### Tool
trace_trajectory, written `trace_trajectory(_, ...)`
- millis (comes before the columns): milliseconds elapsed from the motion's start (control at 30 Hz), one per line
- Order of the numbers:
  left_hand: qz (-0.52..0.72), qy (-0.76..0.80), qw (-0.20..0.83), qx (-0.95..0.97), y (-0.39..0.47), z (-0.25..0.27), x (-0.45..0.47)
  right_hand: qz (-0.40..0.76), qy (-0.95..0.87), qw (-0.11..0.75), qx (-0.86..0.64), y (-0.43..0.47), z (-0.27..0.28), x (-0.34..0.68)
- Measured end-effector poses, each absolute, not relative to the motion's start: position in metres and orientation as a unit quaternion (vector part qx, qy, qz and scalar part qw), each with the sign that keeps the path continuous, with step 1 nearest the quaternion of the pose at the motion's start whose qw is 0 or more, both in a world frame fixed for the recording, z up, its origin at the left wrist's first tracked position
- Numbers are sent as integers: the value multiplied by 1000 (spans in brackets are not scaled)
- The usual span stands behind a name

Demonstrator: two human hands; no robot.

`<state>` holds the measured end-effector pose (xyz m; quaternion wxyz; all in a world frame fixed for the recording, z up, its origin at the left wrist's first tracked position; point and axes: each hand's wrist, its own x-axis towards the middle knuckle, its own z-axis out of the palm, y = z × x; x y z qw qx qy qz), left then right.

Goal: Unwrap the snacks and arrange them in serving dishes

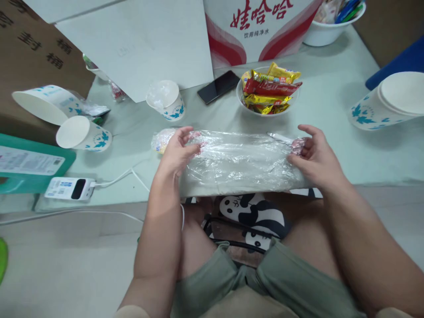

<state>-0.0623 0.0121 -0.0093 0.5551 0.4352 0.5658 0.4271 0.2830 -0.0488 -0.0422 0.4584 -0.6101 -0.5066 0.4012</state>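
Note:
A crinkled sheet of clear plastic film (pixel 238 163) stretches flat along the table's front edge between my two hands. My left hand (pixel 179 152) has its fingers and thumb curled on the film's left end. At the right end, my right hand (pixel 313 154) pinches the film, its index finger lifted. A slim white-and-silver tool (pixel 280 138), perhaps a pen or knife, lies by my right fingers, partly hidden. Just left of my left hand, a small yellow-and-white packet (pixel 162 140) shows under clear wrap.
Beyond the film stand a bowl of wrapped snacks (pixel 270 90), a black phone (pixel 218 87) and a paper cup (pixel 167 99). More cups (pixel 84 134) are at left, with a white power bank (pixel 69 188) and its cable. Stacked cups (pixel 387 101) lean at right. Boxes (pixel 258 31) line the back.

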Motion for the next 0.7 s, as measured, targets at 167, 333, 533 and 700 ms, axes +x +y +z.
trace_trajectory(167, 397, 586, 561, 430, 9, -6, -57, 435, -443, 465, -631, -49, -45, 279)
trace_trajectory(333, 431, 536, 602, 405, 5, 3, -57, 468, -461, 368, -659, -51, -36, 270)
trace_trajectory(533, 343, 612, 562, 439, 1, 1, -53, 433, -492, 382, -651, -53, -28, 264)
trace_trajectory(700, 360, 544, 596, 469, 2, 3, -56, 451, -418, 454, -645, -53, -26, 264)
